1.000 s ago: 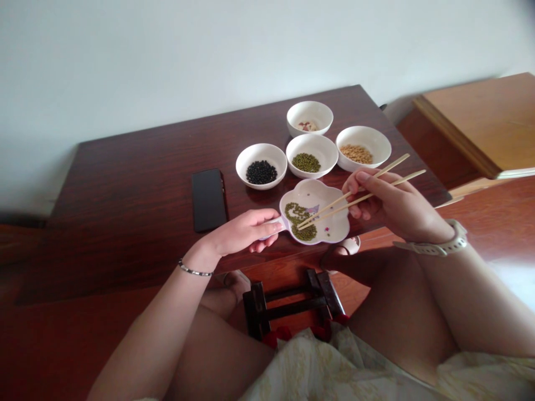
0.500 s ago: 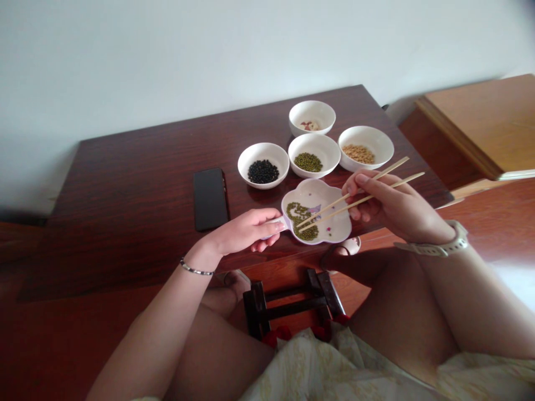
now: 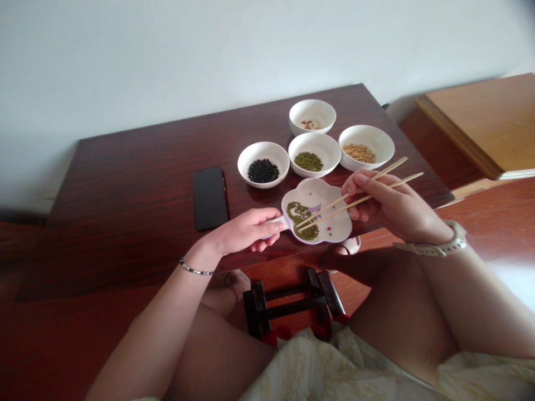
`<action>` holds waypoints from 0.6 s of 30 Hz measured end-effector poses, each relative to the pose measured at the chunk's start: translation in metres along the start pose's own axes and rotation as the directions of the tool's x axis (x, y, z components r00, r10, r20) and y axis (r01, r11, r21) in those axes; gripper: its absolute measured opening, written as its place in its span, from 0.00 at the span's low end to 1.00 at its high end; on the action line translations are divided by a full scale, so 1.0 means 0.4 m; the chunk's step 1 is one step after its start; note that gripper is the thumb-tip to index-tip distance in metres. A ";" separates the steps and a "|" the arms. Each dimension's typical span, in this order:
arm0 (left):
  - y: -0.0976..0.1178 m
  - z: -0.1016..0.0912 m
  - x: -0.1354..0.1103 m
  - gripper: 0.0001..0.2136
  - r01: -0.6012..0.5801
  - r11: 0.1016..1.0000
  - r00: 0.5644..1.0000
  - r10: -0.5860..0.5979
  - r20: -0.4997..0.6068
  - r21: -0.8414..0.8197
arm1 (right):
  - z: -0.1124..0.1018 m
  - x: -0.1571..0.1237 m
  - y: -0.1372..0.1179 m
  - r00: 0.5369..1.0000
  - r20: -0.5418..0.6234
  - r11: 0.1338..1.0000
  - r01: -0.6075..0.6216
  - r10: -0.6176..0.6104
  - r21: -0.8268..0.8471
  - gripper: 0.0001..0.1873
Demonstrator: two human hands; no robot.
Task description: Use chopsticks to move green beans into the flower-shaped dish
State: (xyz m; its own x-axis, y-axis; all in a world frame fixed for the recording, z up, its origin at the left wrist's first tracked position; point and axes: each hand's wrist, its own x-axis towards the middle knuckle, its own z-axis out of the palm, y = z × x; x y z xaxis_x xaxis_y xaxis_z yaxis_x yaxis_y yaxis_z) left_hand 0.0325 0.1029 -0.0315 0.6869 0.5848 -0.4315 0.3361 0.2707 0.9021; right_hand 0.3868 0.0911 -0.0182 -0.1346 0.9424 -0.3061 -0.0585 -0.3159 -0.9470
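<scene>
My left hand (image 3: 254, 228) is closed around the short handle of a white flower-shaped dish (image 3: 340, 224) with a purple rim, at the table's front edge. Mung beans (image 3: 308, 231) lie in the dish, mostly on its left side near the handle. Between the fingers of my right hand (image 3: 384, 203) is a pair of wooden chopsticks (image 3: 355, 203), their tips down among the beans. Just behind the dish stands a white bowl of mung beans (image 3: 308, 161). Left of it is a bowl of black beans (image 3: 263, 171); to the right, a bowl of tan beans (image 3: 359, 153).
A fourth white bowl (image 3: 312, 111) at the back holds a few reddish and pale pieces. A black phone (image 3: 209, 199) lies left of the bowls on the dark wooden table (image 3: 134, 184). A dark stool (image 3: 292, 306) stands below, and lighter wooden furniture (image 3: 485, 117) is at the right.
Almost nothing differs. Both hands, the dish and the chopsticks keep their places; the view has shifted very slightly.
</scene>
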 end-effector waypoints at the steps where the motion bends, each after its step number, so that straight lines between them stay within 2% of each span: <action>1: -0.003 -0.001 0.001 0.23 -0.010 1.000 1.000 0.010 0.003 0.001 | 0.000 0.001 0.000 1.000 -0.001 1.000 0.001 -0.001 -0.005 0.25; 10: -0.013 -0.003 0.005 0.23 -0.037 0.999 0.999 0.038 0.014 -0.018 | -0.013 0.000 -0.007 0.999 -0.022 0.999 0.028 -0.029 -0.041 0.25; 18: -0.009 -0.001 0.004 0.22 -0.024 1.000 1.000 0.024 0.010 -0.012 | -0.068 0.030 -0.015 0.980 -0.106 0.978 0.179 -0.168 0.108 0.23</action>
State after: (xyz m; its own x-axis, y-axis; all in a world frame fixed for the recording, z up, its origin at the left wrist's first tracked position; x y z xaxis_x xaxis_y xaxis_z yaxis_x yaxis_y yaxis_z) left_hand 0.0322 0.1031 -0.0352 0.7012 0.5833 -0.4101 0.3118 0.2663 0.9120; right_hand 0.4124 0.1071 -0.0187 -0.0170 0.9883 -0.1513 -0.1880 -0.1518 -0.9704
